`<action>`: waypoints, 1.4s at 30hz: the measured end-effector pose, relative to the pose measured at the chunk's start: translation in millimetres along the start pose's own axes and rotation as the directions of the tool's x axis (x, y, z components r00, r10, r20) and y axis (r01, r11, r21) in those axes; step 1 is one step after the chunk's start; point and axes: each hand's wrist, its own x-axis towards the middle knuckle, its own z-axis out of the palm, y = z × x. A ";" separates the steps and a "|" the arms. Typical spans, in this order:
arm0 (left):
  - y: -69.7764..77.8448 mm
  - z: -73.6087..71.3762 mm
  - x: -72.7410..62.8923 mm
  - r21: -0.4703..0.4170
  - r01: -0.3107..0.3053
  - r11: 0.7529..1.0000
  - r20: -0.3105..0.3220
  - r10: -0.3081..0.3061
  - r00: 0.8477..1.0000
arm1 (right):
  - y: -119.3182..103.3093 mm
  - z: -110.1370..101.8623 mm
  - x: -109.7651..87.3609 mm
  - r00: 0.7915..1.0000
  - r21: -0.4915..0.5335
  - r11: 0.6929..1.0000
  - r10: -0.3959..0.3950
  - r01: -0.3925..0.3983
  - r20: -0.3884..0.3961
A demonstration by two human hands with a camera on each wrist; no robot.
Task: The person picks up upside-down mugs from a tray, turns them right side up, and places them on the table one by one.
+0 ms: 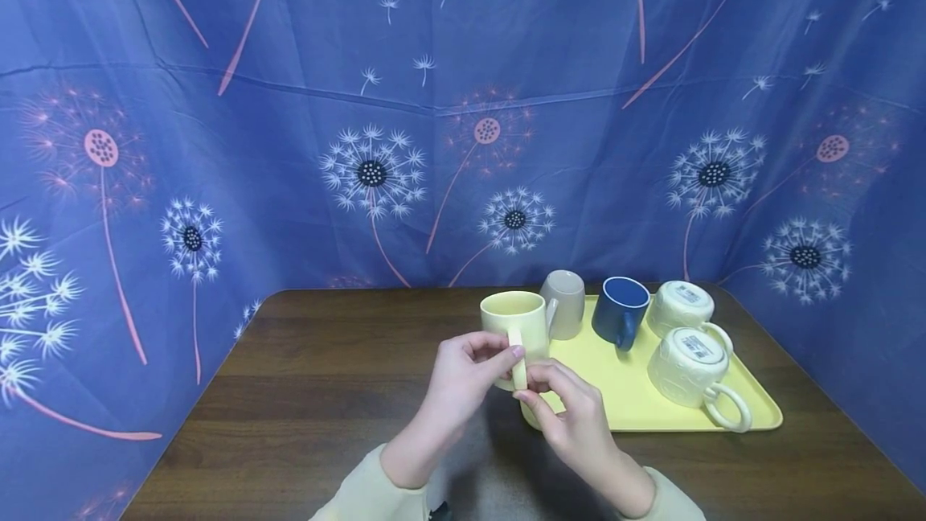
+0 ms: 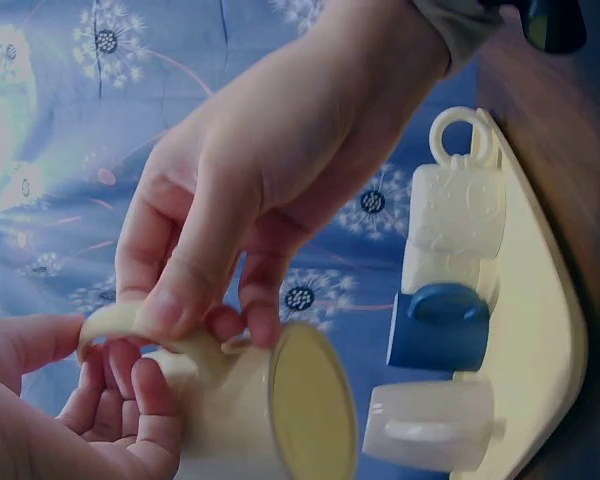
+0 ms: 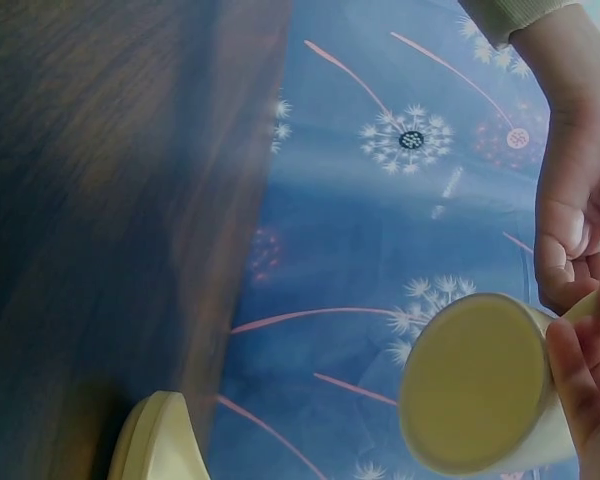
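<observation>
**Two-handed hold on a pale-yellow, cylindrical, apparently ceramic mug [image 1: 535, 330]**

The left hand [image 1: 463, 376] pinches the upper part of the curved handle [image 1: 520, 377], the right hand [image 1: 575, 412] its lower part. The mug is upright, near the left end of the rectangular yellow tray [image 1: 622, 408]. The step appears to be handling by the handle; the next move calls for one secure pinch before the other loosens. The mug's base is partly hidden; the right wrist view crops the right hand.
</observation>
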 end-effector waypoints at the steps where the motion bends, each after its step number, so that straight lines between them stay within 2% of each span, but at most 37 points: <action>1: -0.9 0.6 0.3 -0.009 0.000 1.000 -0.003 0.000 1.000 | 0.3 0.5 -0.1 1.000 0.000 1.000 -0.002 0.002 -0.003; 8: -6.5 1.5 3.2 -0.033 -0.013 0.999 -0.017 0.013 1.000 | 2.8 -0.5 0.9 1.000 -0.024 1.000 0.018 -0.018 0.002; 19: -7.0 -0.8 0.4 -0.056 -0.072 0.996 0.026 0.073 0.997 | 5.3 -0.3 3.0 1.000 0.011 1.000 0.010 -0.010 0.013; 26: -9.0 -8.1 3.1 0.012 -0.121 0.993 0.014 0.121 0.993 | 4.1 -3.3 4.5 0.999 -0.010 1.000 0.019 -0.018 0.036; 34: -19.6 -22.0 14.1 0.068 -0.159 0.985 -0.041 0.162 0.986 | 12.0 -21.8 6.9 1.000 -0.044 0.999 0.031 -0.031 -0.004; 42: -34.8 -37.8 29.2 0.142 -0.154 0.978 -0.104 0.169 0.980 | 23.9 -53.1 11.1 0.998 -0.125 0.990 0.063 -0.064 -0.012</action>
